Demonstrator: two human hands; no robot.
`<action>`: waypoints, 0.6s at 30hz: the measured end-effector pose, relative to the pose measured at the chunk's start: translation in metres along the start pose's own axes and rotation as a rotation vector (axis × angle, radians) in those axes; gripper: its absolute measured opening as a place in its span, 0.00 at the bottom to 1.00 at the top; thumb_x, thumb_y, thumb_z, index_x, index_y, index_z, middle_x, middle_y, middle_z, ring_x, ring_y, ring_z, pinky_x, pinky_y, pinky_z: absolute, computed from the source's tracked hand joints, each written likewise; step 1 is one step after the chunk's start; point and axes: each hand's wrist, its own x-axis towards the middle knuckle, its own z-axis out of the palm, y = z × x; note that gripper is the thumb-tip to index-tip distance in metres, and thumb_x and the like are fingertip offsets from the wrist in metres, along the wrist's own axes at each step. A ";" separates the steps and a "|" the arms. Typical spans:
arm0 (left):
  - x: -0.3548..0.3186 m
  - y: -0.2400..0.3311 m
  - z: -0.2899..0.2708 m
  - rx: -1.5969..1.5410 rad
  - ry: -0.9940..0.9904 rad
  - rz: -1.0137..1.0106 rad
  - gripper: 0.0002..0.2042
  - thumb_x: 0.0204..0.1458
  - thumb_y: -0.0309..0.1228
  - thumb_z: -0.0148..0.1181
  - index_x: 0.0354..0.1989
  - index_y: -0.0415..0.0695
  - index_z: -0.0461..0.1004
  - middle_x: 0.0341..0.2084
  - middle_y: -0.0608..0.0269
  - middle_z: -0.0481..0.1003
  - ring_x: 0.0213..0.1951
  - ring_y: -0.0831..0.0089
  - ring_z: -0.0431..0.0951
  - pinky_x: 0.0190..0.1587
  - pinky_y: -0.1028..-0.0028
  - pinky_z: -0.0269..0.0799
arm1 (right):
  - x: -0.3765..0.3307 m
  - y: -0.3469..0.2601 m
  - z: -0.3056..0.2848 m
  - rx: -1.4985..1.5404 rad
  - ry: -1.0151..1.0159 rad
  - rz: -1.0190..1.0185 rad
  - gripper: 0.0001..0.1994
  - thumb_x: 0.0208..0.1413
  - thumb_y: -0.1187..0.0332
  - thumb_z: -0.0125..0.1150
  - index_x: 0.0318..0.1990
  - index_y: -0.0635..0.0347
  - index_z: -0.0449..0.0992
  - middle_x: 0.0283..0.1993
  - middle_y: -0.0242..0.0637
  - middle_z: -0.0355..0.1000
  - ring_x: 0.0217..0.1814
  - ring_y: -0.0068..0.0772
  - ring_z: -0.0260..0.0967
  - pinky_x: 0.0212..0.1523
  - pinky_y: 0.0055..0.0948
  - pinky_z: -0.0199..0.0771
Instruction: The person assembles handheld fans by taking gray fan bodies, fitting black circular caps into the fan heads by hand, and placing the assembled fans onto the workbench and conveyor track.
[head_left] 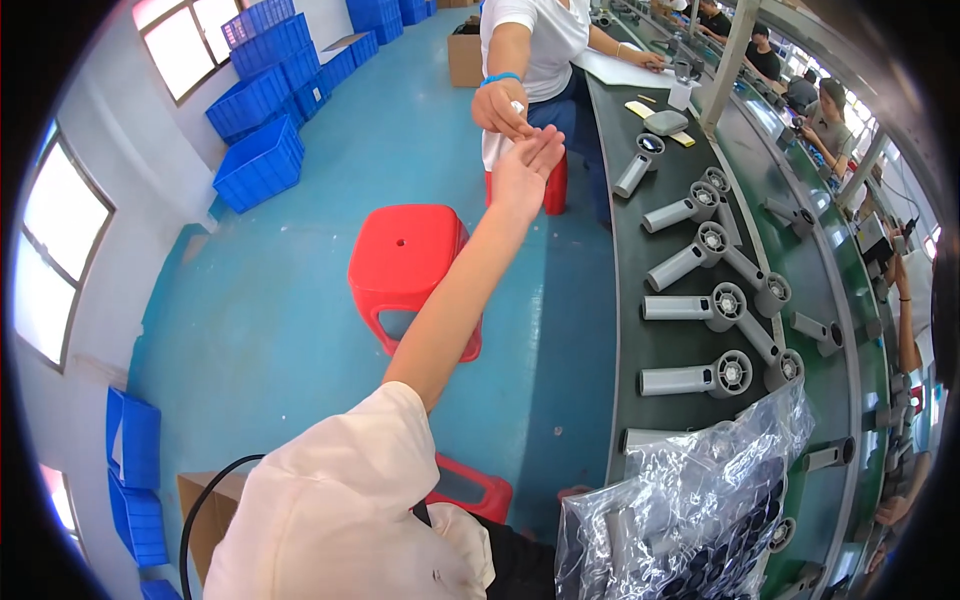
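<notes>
Head view: left hand (pixel 528 168) outstretched, fingers extended, near co-worker's hand (pixel 497 108), which holds a small white item (pixel 517 107); contact unclear. Right hand out of sight, state can't be told. Red stool (pixel 400 255) left of forearm. Rightward, grey handheld fans (pixel 676 381) on dark bench (pixel 668 340); clear plastic bag (pixel 690 465) nearest.

9+ fans (pixel 676 380), 10+ blue bins (pixel 258 170), 3 stools (pixel 405 262), 1 bag (pixel 700 490), 1 left hand (pixel 524 180), 1 white piece (pixel 517 107)

Fans (pixel 680 380) lie on the bench (pixel 665 343), right of a stool (pixel 405 250); a bag (pixel 690 490) lies at the near end. Crates (pixel 260 165) (some stacked) stand left, by the wall (pixel 100 100). The left hand (pixel 522 178) is just before a co-worker's hand (pixel 497 108).
</notes>
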 end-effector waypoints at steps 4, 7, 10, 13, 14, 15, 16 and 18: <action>-0.011 0.020 -0.011 -0.412 0.006 -0.108 0.16 0.55 0.24 0.36 0.48 0.26 0.60 0.50 0.37 0.66 0.55 0.49 0.67 0.58 0.61 0.68 | 0.006 0.016 -0.010 0.033 0.068 -0.043 0.24 0.44 0.65 0.68 0.49 0.60 0.68 0.30 0.34 0.68 0.25 0.27 0.60 0.22 0.26 0.57; -0.032 0.030 -0.003 -0.468 0.073 -0.169 0.22 0.61 0.34 0.33 0.52 0.23 0.57 0.52 0.35 0.63 0.57 0.47 0.65 0.59 0.59 0.66 | 0.007 0.019 -0.015 0.002 0.022 -0.035 0.23 0.47 0.65 0.66 0.50 0.61 0.68 0.33 0.36 0.69 0.28 0.29 0.63 0.24 0.26 0.61; -0.069 0.027 0.010 -0.476 -0.010 -0.362 0.32 0.63 0.48 0.29 0.53 0.22 0.56 0.54 0.33 0.62 0.57 0.45 0.64 0.60 0.57 0.64 | 0.018 0.041 -0.026 0.017 0.003 -0.086 0.19 0.52 0.67 0.60 0.50 0.62 0.68 0.38 0.39 0.70 0.34 0.31 0.67 0.28 0.26 0.67; -0.154 0.036 0.063 -0.423 -0.200 -0.608 0.34 0.62 0.51 0.26 0.53 0.24 0.59 0.54 0.35 0.62 0.57 0.45 0.64 0.60 0.59 0.63 | 0.023 0.048 -0.035 -0.200 0.029 -0.150 0.23 0.55 0.59 0.56 0.56 0.58 0.64 0.48 0.46 0.68 0.40 0.38 0.68 0.35 0.36 0.71; -0.182 0.038 0.082 -0.402 -0.218 -0.692 0.35 0.62 0.52 0.24 0.54 0.24 0.59 0.54 0.36 0.63 0.57 0.45 0.64 0.60 0.59 0.63 | 0.021 0.043 -0.038 -0.483 0.053 -0.185 0.30 0.55 0.51 0.56 0.62 0.52 0.60 0.55 0.52 0.65 0.42 0.44 0.68 0.38 0.46 0.73; -0.206 0.038 0.094 -0.425 -0.302 -0.777 0.35 0.62 0.52 0.25 0.58 0.25 0.55 0.57 0.35 0.58 0.60 0.44 0.59 0.62 0.59 0.58 | 0.010 0.024 -0.022 -0.521 0.188 -0.008 0.34 0.52 0.54 0.60 0.65 0.54 0.56 0.59 0.49 0.61 0.47 0.43 0.67 0.41 0.43 0.71; -0.224 0.045 0.103 -0.456 -0.383 -0.852 0.36 0.61 0.53 0.26 0.61 0.27 0.50 0.60 0.35 0.54 0.63 0.43 0.54 0.65 0.58 0.53 | 0.006 0.023 -0.017 0.038 0.034 0.044 0.38 0.49 0.59 0.65 0.66 0.57 0.52 0.60 0.48 0.59 0.46 0.43 0.66 0.39 0.40 0.70; -0.254 0.048 0.121 -0.462 -0.360 -0.996 0.35 0.61 0.54 0.25 0.57 0.29 0.58 0.55 0.40 0.63 0.57 0.49 0.65 0.60 0.61 0.62 | 0.003 0.022 -0.016 0.104 0.001 -0.024 0.39 0.47 0.62 0.66 0.66 0.57 0.52 0.59 0.48 0.60 0.45 0.42 0.66 0.36 0.37 0.68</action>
